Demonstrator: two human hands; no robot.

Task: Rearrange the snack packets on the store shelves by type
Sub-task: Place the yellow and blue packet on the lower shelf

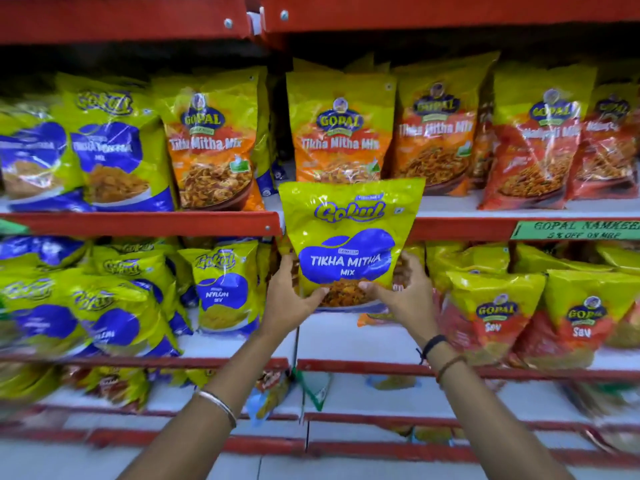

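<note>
I hold a yellow and blue Gokul Tikha Mitha Mix packet (348, 233) upright in front of the shelves, at the join of two shelf bays. My left hand (289, 299) grips its lower left corner and my right hand (403, 296) its lower right corner. Behind it on the upper shelf stand orange Gopal Tikha Mitha Mix packets (341, 133). Matching Gokul Tikha Mitha Mix packets (114, 147) stand at the upper left. The packet's bottom edge is partly hidden by my fingers.
The red shelf edge (145, 223) runs across the middle. Gokul Nylon Sev packets (221, 289) fill the lower left shelf, Gopal Sev packets (491, 317) the lower right. Red Gopal packets (533, 147) stand upper right. A green price label (575, 230) hangs there. White shelf board (346, 337) shows below my hands.
</note>
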